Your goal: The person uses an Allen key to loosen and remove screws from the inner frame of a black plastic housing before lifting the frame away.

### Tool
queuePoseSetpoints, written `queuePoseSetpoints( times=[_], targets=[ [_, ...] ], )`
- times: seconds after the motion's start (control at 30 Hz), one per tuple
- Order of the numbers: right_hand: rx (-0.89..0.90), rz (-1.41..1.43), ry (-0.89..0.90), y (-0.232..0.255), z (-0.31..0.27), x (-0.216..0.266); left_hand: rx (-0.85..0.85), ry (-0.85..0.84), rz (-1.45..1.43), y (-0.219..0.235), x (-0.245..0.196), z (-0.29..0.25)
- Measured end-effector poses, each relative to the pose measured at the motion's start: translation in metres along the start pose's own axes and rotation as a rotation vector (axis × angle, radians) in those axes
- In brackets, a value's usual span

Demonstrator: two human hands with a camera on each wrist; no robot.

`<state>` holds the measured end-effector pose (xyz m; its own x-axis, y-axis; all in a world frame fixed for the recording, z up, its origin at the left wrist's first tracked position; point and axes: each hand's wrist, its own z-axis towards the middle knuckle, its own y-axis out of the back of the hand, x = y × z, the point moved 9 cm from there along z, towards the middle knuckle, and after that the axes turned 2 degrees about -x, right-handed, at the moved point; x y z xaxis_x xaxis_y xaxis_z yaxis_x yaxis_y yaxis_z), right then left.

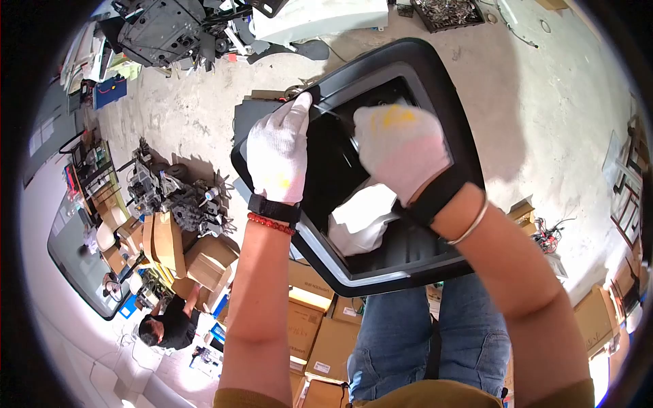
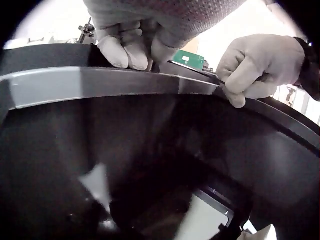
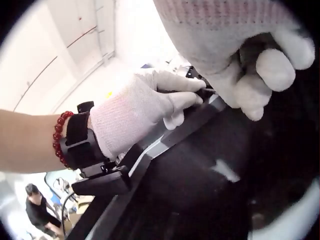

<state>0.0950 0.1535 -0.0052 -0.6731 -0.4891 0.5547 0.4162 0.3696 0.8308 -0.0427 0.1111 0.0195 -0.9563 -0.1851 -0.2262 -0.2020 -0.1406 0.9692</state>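
Observation:
A large black plastic frame (image 1: 445,88) with a grey inner rim and deep hollow is tilted in front of me. My left hand (image 1: 277,153), in a white glove, grips its upper left edge, fingertips bent at the rim. My right hand (image 1: 403,146), gloved with yellow stains, is curled over the hollow. Between its fingertips it pinches a thin, narrow strip-like piece (image 2: 199,75), running toward the left fingertips along the rim. What exactly this piece is, I cannot tell. A crumpled white bundle (image 1: 360,217) lies inside the hollow below my right hand.
Cardboard boxes (image 1: 309,326) stand beneath the frame by my legs. Mechanical parts (image 1: 173,194) and more boxes are piled on the left. Another person (image 1: 170,330) is at lower left. A black panel (image 1: 163,30) and a tray of small metal pieces (image 1: 445,12) lie at the far side.

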Motion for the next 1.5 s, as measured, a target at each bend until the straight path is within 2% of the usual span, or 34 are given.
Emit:
queuePoseSetpoints(
  times=[0.1,0.17,0.23,0.3,0.33,0.37,0.43,0.5,0.57,0.63,0.67,0.7,0.77,0.8,0.83,0.9,0.97,1.0,1.03,1.1,1.13,1.2,1.23,1.3,1.37,1.43,1.5],
  targets=[
    [-0.266,-0.2,0.353,0.038,0.02,0.009,-0.08,0.028,-0.101,0.002,0.003,-0.001],
    [-0.31,-0.217,0.569,0.052,0.041,0.015,-0.052,0.069,-0.093,0.0,0.003,0.002],
    [-0.291,-0.232,0.599,0.053,0.054,0.013,-0.02,0.146,0.11,0.0,0.0,0.006],
    [-0.215,-0.241,0.668,0.05,0.058,0.017,-0.075,0.128,0.121,-0.003,0.003,0.009],
    [-0.377,-0.15,0.769,0.065,0.049,0.019,-0.073,0.189,0.089,-0.003,0.006,0.009],
    [-0.375,-0.149,0.769,0.065,0.048,0.018,-0.071,0.249,0.059,-0.004,0.01,0.009],
    [-0.496,-0.056,0.787,0.078,0.04,0.016,-0.089,0.238,0.041,-0.004,0.008,0.008],
    [-0.559,-0.026,0.759,0.078,0.04,0.018,-0.123,0.326,0.031,-0.004,0.009,0.006],
    [-0.62,0.008,0.73,0.08,0.043,0.023,-0.127,0.319,0.074,-0.003,0.005,0.006],
    [-0.389,-0.185,0.544,0.067,0.07,0.03,-0.137,0.314,0.113,-0.003,0.005,0.006],
    [-0.328,-0.245,0.515,0.064,0.078,0.03,-0.194,0.299,0.052,-0.002,0.005,0.005],
    [-0.233,-0.392,0.643,0.069,0.073,0.044,-0.25,0.286,-0.007,0.001,0.005,0.004],
    [-0.177,-0.218,0.717,0.062,0.083,0.046,-0.249,0.312,-0.017,-0.001,0.007,0.002],
    [-0.086,-0.45,0.68,0.068,0.078,0.057,-0.249,0.336,-0.026,-0.002,0.008,0.001],
    [-0.016,-0.54,0.701,0.054,0.092,0.06,-0.246,0.341,-0.024,-0.002,0.008,0.0],
    [0.023,-0.661,0.699,0.063,0.089,0.057,-0.258,0.34,-0.016,-0.001,0.008,0.001],
    [0.252,-0.681,0.649,0.032,0.128,0.051,-0.247,0.397,-0.007,-0.003,0.007,0.002],
    [0.315,-0.487,0.835,0.042,0.128,0.054,-0.236,0.456,0.002,-0.003,0.01,0.0],
    [0.31,-0.555,0.774,0.04,0.136,0.055,-0.239,0.46,0.004,-0.004,0.009,-0.001],
    [0.546,-0.522,0.857,0.047,0.129,0.055,-0.251,0.493,-0.004,-0.005,0.012,-0.001],
    [0.543,-0.526,0.861,0.043,0.128,0.057,-0.257,0.495,-0.003,-0.004,0.012,-0.001],
    [0.333,-0.597,0.818,0.038,0.133,0.061,-0.263,0.523,-0.009,-0.003,0.012,-0.002],
    [0.333,-0.598,0.821,0.032,0.132,0.054,-0.266,0.524,-0.009,-0.003,0.011,-0.002],
    [0.093,-0.361,0.989,0.05,0.122,0.06,-0.284,0.556,-0.056,-0.003,0.012,-0.005],
    [0.084,-0.422,0.938,0.05,0.122,0.052,-0.279,0.556,-0.082,-0.003,0.01,-0.003],
    [0.023,-0.288,0.887,0.059,0.118,0.045,-0.279,0.563,-0.104,-0.001,0.013,-0.004],
    [-0.164,-0.437,0.988,0.054,0.103,0.039,-0.265,0.386,-0.011,0.0,0.005,0.001]
  ],
)
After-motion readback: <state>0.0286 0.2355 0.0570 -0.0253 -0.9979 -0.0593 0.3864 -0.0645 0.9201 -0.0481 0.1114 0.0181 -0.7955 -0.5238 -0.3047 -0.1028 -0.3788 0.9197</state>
